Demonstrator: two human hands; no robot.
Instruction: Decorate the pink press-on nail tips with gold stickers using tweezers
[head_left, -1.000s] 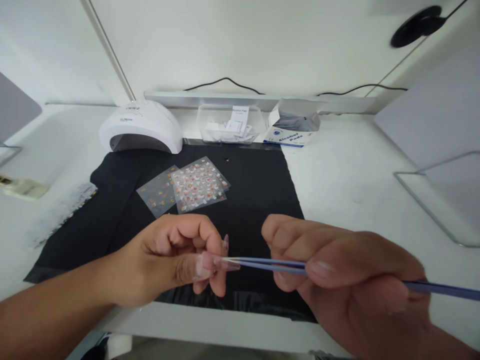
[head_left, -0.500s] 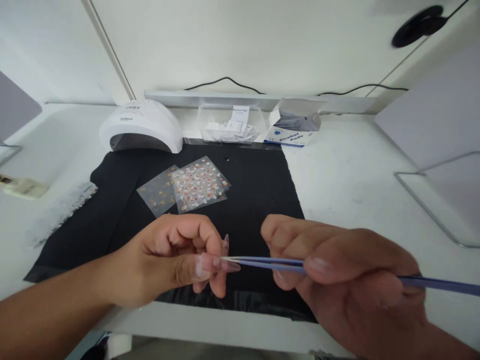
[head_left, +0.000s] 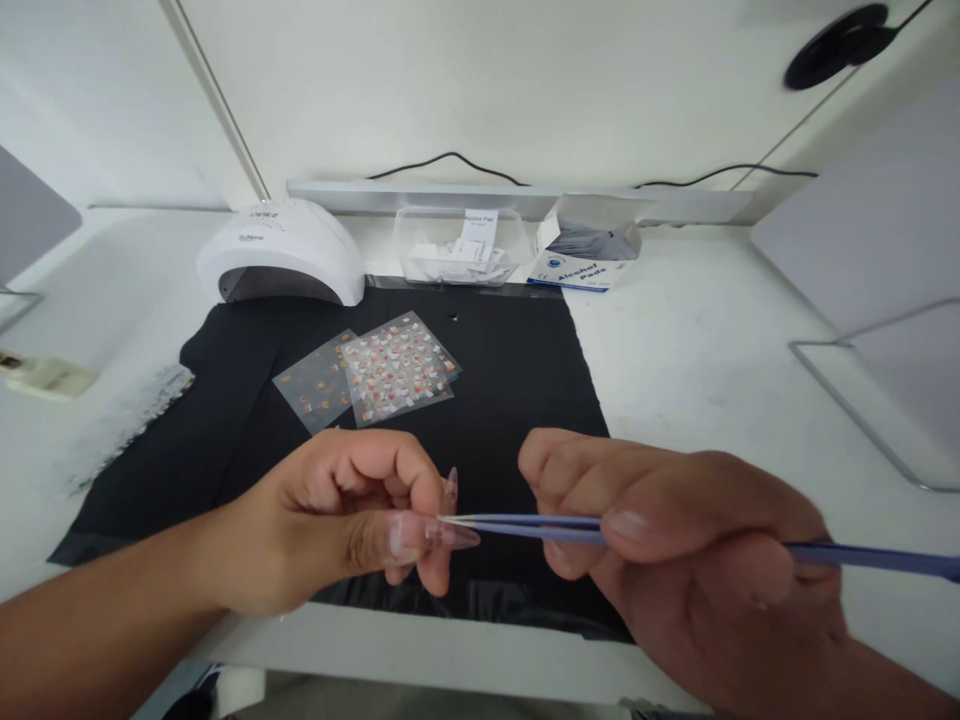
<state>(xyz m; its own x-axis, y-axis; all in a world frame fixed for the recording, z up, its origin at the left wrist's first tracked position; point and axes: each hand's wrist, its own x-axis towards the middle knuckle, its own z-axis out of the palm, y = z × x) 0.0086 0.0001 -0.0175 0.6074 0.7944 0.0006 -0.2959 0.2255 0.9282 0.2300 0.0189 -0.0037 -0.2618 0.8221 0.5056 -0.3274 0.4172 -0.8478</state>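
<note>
My left hand (head_left: pixel 352 520) is closed, thumb and index finger pinched together around a clear, pointed false nail (head_left: pixel 459 537). A second clear pointed tip (head_left: pixel 451 488) shows just behind the index finger; what it is fixed to is hidden. My right hand (head_left: pixel 690 530) is wrapped around blue-purple tweezers (head_left: pixel 555 525), held nearly level. Their pale points reach the left fingertips and the false nail, and the two prongs lie close together. Whether anything tiny sits between the points is too small to tell.
Sticker sheets (head_left: pixel 397 370) lie on a black mat (head_left: pixel 517 370). Behind stand a white nail lamp (head_left: pixel 285 245), a clear tray (head_left: pixel 409 250) of packets and an alcohol pads box (head_left: pixel 585 250). At left are a clear bundle (head_left: pixel 131 425) and a small bottle (head_left: pixel 52 375).
My right hand and the tweezers have shifted very slightly left and up. The left hand keeps its pinch on the false nail, almost still.
</note>
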